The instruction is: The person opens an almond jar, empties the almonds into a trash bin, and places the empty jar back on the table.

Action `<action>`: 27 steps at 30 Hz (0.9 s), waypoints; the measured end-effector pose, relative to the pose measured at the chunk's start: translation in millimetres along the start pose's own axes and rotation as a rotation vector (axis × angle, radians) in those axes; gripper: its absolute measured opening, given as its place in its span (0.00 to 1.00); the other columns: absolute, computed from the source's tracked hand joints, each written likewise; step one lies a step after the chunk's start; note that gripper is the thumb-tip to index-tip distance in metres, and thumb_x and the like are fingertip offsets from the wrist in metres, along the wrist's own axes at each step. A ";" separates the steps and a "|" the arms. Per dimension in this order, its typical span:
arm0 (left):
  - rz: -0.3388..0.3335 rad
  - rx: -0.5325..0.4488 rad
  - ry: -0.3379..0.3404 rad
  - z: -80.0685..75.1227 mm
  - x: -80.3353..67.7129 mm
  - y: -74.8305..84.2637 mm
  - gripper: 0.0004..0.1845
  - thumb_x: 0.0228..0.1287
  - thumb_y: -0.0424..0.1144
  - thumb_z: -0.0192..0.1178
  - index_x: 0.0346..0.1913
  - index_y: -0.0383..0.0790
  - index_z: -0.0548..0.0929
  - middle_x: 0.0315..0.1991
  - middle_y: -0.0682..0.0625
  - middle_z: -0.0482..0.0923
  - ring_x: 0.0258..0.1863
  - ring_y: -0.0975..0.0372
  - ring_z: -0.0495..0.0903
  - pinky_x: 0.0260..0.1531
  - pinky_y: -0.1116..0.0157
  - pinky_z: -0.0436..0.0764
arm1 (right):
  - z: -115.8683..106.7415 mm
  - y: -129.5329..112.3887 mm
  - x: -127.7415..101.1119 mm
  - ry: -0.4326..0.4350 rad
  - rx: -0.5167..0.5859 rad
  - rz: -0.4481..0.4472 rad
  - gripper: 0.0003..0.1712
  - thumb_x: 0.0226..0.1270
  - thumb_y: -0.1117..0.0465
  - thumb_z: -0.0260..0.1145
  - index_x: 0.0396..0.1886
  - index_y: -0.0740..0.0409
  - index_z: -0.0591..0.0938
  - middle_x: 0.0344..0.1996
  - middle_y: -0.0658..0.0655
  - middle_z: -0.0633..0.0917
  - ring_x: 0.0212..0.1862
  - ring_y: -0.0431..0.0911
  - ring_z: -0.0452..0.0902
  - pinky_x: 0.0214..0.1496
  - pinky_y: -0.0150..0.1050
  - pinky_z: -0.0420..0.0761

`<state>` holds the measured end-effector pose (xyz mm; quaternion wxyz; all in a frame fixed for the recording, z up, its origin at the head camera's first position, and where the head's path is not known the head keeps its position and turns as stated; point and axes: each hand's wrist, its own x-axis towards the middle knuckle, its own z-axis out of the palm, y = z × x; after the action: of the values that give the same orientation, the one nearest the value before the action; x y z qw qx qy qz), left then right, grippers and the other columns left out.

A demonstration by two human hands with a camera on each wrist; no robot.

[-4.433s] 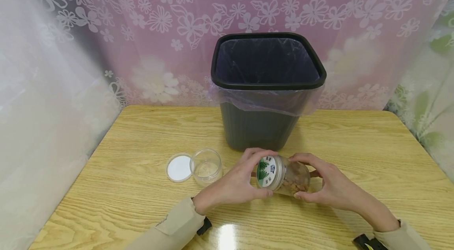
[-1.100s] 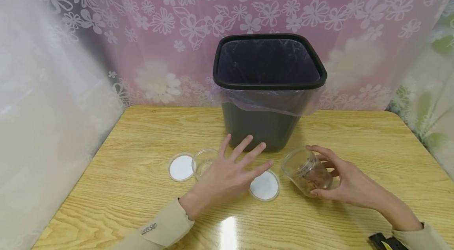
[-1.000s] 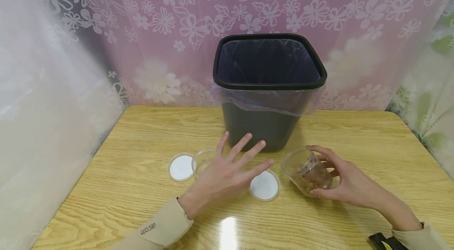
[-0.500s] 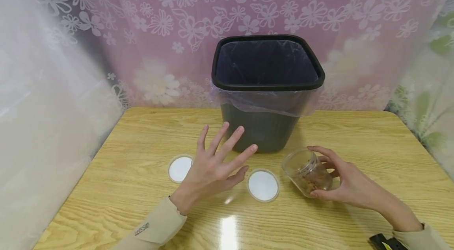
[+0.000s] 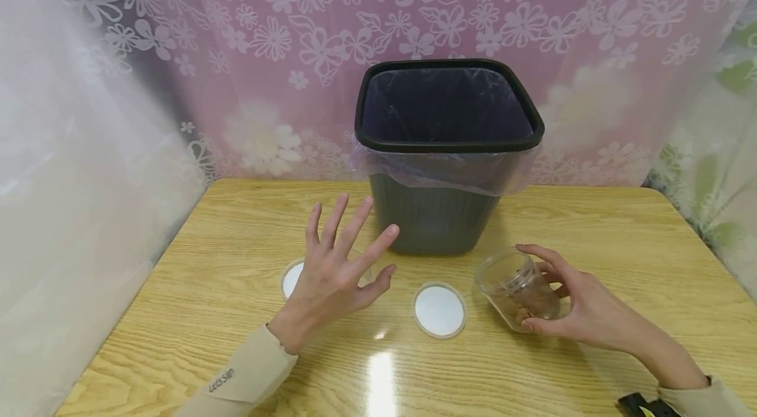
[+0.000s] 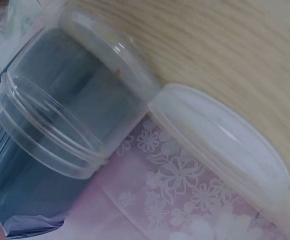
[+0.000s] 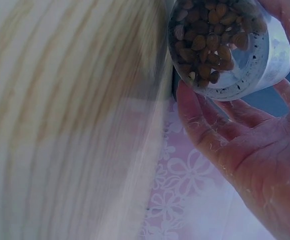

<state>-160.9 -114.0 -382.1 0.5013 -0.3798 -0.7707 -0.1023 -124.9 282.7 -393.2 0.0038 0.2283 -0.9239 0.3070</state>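
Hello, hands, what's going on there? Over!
Right hand grips open jar of nuts, tilted. Left hand open, above empty jar and lid. Second lid between the hands. Bin behind.

"Lets sin"-like lettering, left sleeve [image 5: 236, 381], barely legible

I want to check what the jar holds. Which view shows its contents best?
The right wrist view: brown nuts fill the jar held by the right hand. The head view shows a brownish blur; the left wrist view shows none.
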 end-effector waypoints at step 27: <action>-0.073 -0.129 0.016 -37.9 52.1 -52.1 0.29 0.71 0.54 0.58 0.69 0.44 0.76 0.73 0.34 0.67 0.77 0.39 0.61 0.72 0.35 0.58 | -15.4 11.6 -13.6 0.103 0.050 0.003 0.64 0.46 0.60 0.86 0.81 0.46 0.59 0.58 0.67 0.83 0.48 0.25 0.77 0.36 0.31 0.78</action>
<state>-181.3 -145.2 -308.1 0.4781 -0.3821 -0.7717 -0.1729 -119.7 305.4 -389.3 0.0451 0.2110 -0.9149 0.3413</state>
